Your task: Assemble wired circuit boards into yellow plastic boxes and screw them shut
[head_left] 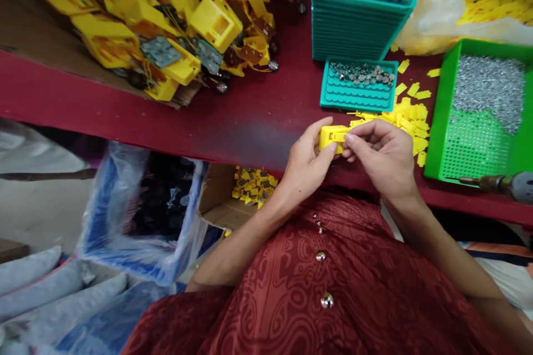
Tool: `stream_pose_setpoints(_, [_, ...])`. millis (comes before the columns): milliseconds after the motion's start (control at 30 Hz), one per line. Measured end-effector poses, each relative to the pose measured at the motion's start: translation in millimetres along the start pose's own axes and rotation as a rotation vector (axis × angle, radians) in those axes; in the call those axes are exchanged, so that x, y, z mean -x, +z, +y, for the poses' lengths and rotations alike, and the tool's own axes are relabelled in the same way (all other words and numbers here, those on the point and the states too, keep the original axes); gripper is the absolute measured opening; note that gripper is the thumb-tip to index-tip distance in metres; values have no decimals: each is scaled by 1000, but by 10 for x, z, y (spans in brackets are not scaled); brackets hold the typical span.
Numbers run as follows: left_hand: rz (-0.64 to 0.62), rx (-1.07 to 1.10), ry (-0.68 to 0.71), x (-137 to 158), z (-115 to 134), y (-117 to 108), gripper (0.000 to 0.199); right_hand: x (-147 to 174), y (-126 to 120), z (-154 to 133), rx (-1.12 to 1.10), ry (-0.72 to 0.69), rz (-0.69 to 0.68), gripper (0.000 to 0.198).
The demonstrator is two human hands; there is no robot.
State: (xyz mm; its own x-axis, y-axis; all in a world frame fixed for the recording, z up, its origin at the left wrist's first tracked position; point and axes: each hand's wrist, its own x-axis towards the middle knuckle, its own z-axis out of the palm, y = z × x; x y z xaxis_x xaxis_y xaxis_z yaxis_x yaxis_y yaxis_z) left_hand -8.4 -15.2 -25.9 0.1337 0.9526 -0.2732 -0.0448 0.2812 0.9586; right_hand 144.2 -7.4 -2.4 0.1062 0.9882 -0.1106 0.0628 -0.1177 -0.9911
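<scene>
My left hand [308,156] is closed round a small yellow plastic housing [327,136] near the table's front edge. Between the thumb and fingers of my right hand [385,158] is a flat yellow plastic piece [340,137], which lies against the housing's face. Whether the piece is seated in the housing, I cannot tell. Beside and behind my right hand spreads a heap of similar yellow pieces [410,116]. Just beyond my hands lies a shallow teal tray [358,101] with small shiny metal parts in it.
A stack of teal trays [350,28] holds round metal discs on top. At right stand a green basket [433,122] of small metal pieces and a power screwdriver [495,183]. Yellow housings with circuit boards [216,22] pile up at left. Below are a cardboard box [220,205] and a blue crate [94,227].
</scene>
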Motion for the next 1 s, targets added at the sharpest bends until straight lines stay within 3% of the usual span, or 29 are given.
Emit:
stream_pose_setpoints(200, [15, -79, 16, 67, 52, 31, 49, 41, 34, -9, 107, -48, 27, 8])
stream_pose_setpoints(367, [37, -142, 79, 77, 142, 20, 32, 85, 51, -91, 224, -148, 39, 9])
stream_pose_setpoints(533, [29, 89, 53, 25, 112, -7, 32, 114, 55, -155, 304, -254, 2, 2])
stream_pose_setpoints(700, [-13, 285, -29, 49, 78, -18, 42, 61, -57, -150, 347, -273, 60, 17])
stream_pose_setpoints(867, [-107, 220, 34, 95, 70, -69, 38, -2, -168, -133, 425, -90, -267, 21])
stream_pose_setpoints(1000, [-177, 167, 58, 130, 40, -73, 53, 47, -184, -145, 434, 10, -251, 21])
